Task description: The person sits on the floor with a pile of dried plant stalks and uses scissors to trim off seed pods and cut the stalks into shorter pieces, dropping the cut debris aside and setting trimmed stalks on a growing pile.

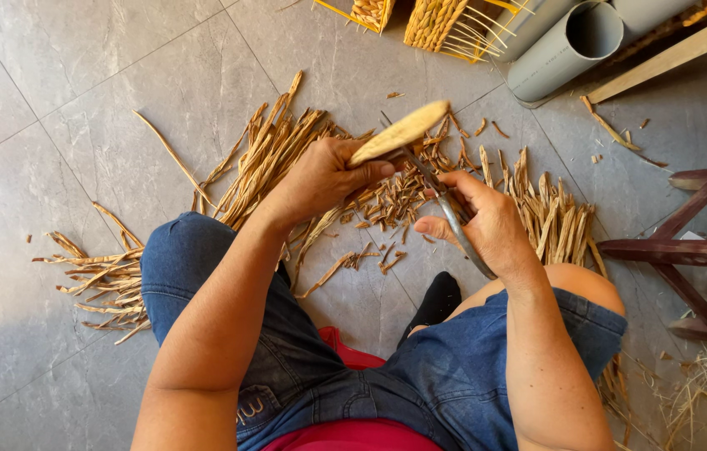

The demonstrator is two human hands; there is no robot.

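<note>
My left hand [320, 177] grips a pale tan dried stalk [400, 132] that sticks up and to the right. My right hand [487, 224] holds metal scissors [441, 200] whose blades point up toward the stalk's lower end. Below both hands, short cut pieces of dried plant fibre [387, 205] lie scattered on the grey tiled floor [61, 83]. I sit low with my knees apart in blue denim shorts [203, 267].
Long dried strips lie in piles at the left [99, 280], centre [274, 150] and right [558, 221]. Woven yellow pieces [437, 23] and grey pipes [567, 46] stand at the top. A dark wooden stool frame [688, 250] is at the right.
</note>
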